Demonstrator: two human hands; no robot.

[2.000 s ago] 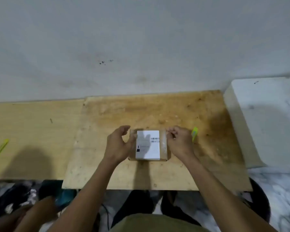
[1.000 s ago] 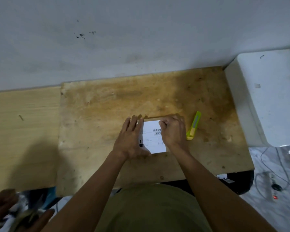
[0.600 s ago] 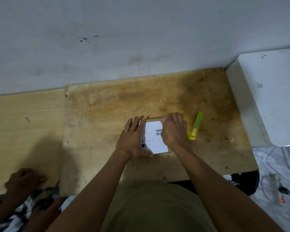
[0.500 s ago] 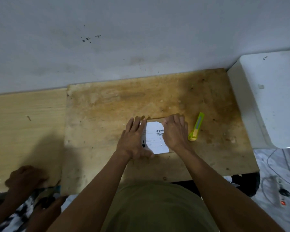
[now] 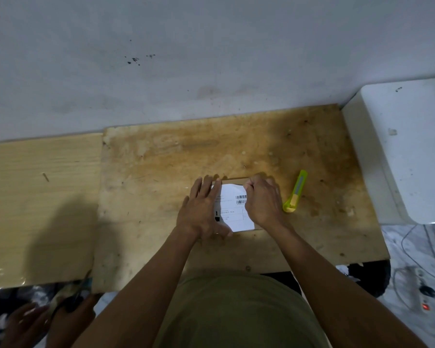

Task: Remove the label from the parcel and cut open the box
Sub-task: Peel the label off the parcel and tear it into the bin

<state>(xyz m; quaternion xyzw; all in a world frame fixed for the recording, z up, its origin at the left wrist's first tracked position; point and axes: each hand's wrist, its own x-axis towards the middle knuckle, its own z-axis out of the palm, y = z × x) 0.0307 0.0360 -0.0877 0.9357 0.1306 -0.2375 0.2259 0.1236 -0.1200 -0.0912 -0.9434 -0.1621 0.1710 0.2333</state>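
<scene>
A small brown cardboard parcel point(image 5: 234, 181) lies flat on a stained plywood board point(image 5: 176, 162). Its top carries a white label point(image 5: 232, 212) with barcodes. My left hand point(image 5: 202, 209) lies flat with fingers spread over the parcel's left side, holding it down. My right hand point(image 5: 263, 199) has its fingertips pinched on the label's far right corner, which is lifted and folded a little. A yellow-green utility knife point(image 5: 295, 192) lies on the board just right of my right hand, untouched.
A grey wall stands behind the board. A paler wooden surface point(image 5: 35, 209) adjoins on the left, and a white block point(image 5: 409, 151) on the right. Another person's hands point(image 5: 48, 320) hold scissors at the lower left. Cables and a power strip point(image 5: 422, 287) lie on the floor.
The label's far right corner has come up under my right fingertips. My left hand went from gripping the parcel's side to lying flat on it. The view shifted downward.
</scene>
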